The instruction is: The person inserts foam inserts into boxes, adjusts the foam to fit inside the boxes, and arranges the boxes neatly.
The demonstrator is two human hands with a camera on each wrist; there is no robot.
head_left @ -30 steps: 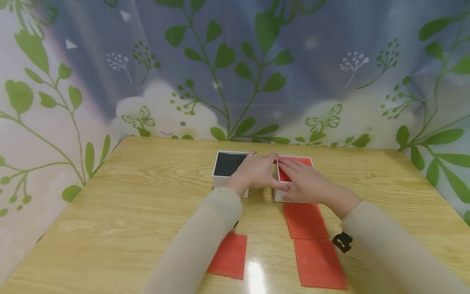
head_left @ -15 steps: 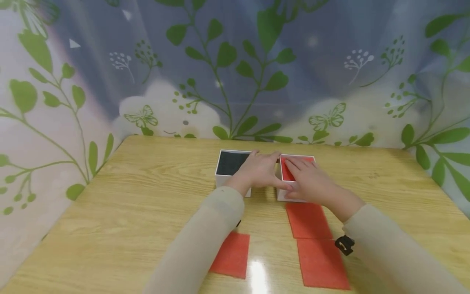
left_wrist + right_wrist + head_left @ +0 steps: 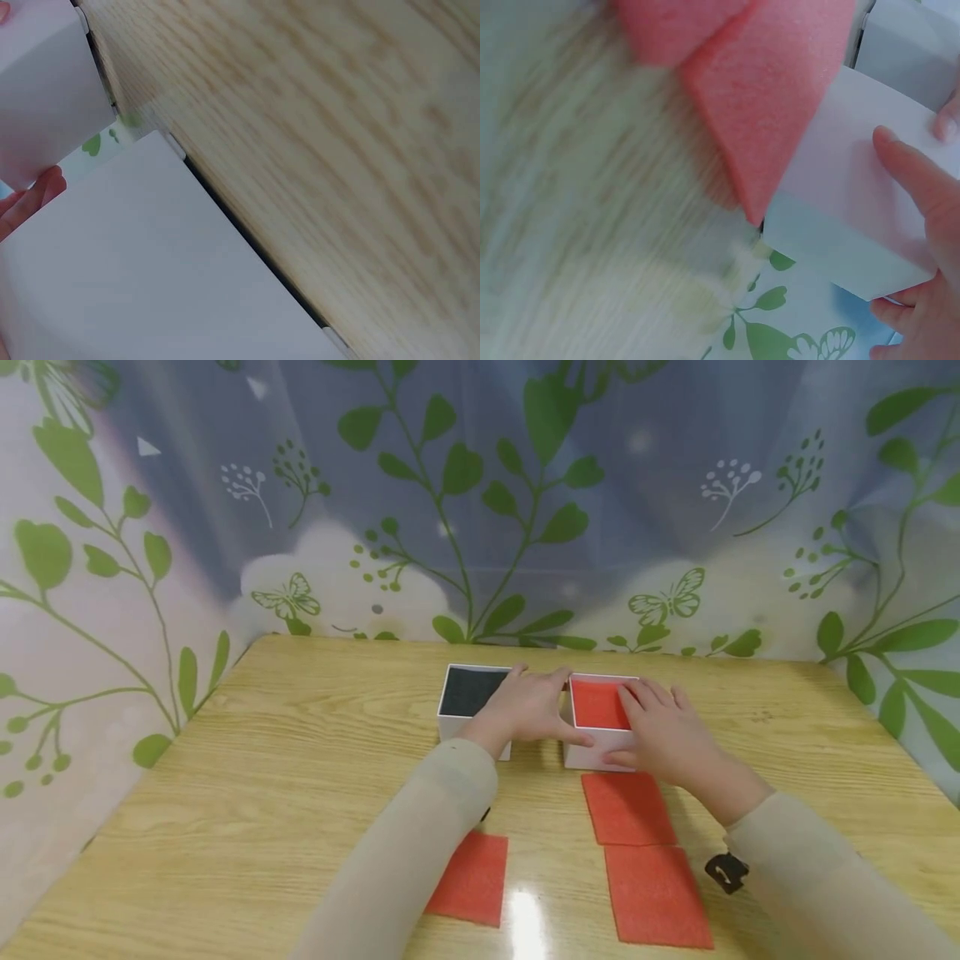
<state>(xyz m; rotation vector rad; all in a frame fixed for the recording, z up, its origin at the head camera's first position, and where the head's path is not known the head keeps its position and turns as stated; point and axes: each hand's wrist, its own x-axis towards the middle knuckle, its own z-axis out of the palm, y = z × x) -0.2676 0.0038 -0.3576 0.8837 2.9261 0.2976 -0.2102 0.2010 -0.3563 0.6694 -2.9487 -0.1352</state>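
Two white open-topped boxes stand side by side at mid-table. The left box holds a dark square piece; the right box holds a red felt-like square. My left hand reaches over the left box and grips the right box's left side, thumb at its front and fingertips near the back corner. On the other side, my right hand holds the right box at its right side. Its thumb lies on the front wall in the right wrist view, with the other fingers at the rim.
Two red squares lie in a column before the right box, one nearer it and one below. Another red square lies partly under my left forearm. A patterned curtain closes off the back of the wooden table.
My right hand has slid right, from over the red square inside the right box to that box's right edge, uncovering more of the red. The left hand stays in place.
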